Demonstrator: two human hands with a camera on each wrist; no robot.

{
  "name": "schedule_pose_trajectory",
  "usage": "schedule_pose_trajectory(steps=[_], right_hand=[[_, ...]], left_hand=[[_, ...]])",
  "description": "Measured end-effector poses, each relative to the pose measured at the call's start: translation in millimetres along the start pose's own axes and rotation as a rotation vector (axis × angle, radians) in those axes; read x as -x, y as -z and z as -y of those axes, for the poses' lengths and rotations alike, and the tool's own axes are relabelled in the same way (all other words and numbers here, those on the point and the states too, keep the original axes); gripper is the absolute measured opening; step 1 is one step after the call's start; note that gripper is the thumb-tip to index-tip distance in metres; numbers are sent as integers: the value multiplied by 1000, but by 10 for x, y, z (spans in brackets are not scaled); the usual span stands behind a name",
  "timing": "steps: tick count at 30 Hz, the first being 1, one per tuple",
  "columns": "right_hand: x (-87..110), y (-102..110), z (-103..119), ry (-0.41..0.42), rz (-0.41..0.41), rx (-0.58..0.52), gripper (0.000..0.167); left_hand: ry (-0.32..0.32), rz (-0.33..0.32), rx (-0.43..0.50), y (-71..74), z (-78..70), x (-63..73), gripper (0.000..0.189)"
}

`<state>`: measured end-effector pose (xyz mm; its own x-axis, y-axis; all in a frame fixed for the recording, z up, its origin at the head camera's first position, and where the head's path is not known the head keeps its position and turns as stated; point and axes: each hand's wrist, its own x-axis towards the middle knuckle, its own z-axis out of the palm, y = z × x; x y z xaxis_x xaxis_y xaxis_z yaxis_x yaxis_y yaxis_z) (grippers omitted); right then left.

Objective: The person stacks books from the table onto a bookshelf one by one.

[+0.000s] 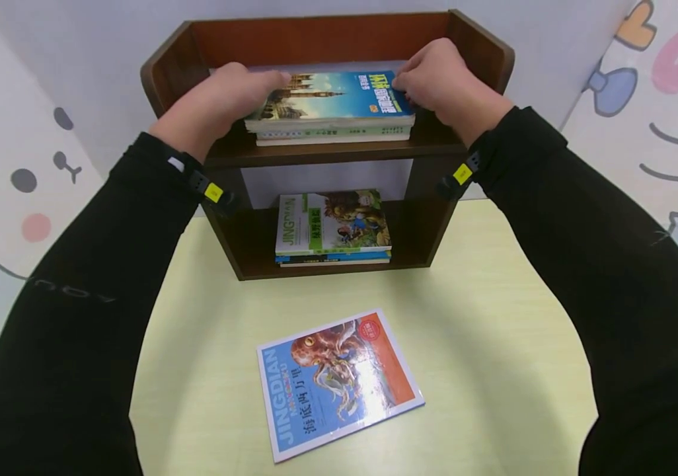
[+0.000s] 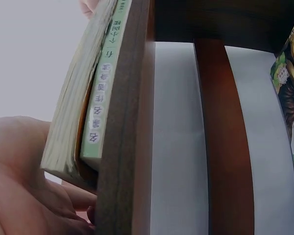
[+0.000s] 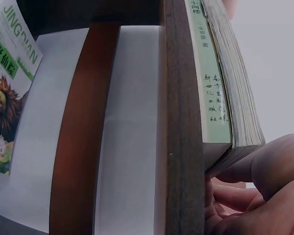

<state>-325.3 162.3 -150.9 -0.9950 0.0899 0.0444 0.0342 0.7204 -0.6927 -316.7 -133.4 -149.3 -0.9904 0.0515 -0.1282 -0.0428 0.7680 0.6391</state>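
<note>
On the upper shelf, a thick blue-covered book [image 1: 339,99] with a clock tower on its front lies flat over a pale green book [image 1: 333,135]. My left hand [image 1: 234,92] grips the blue book's left end, thumb on the cover. At the opposite end my right hand [image 1: 437,76] holds the right edge with thumb and fingers. Both wrist views show the thick page block beside the green spine [image 2: 99,105], close to the shelf board [image 3: 179,117]. Curled fingers [image 3: 235,198] show below the book's corner in the right wrist view; some fingertips are hidden.
The brown two-tier bookshelf [image 1: 333,153] stands on a pale table [image 1: 196,370] against the wall. Its lower tier holds a small stack topped by a white-and-green book [image 1: 300,225]. Nearer me, a book with an octopus cover [image 1: 339,377] lies on the table at an angle.
</note>
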Motion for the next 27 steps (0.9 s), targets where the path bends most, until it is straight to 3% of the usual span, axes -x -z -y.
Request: schedule_pose_trajectory(steps=[10, 17, 23, 27], right_hand=[[34, 10, 20, 20, -5, 34, 51], [118, 53, 52, 72, -55, 101, 61], [213, 57, 85, 122, -83, 165, 66], [389, 61, 84, 214, -146, 208, 66]], left_hand=[[4, -27, -9, 1, 9, 3, 101], [-12, -65, -60, 65, -41, 92, 97], [-93, -146, -80, 79, -35, 187, 91], [-210, -258, -22, 77, 15, 355, 80]])
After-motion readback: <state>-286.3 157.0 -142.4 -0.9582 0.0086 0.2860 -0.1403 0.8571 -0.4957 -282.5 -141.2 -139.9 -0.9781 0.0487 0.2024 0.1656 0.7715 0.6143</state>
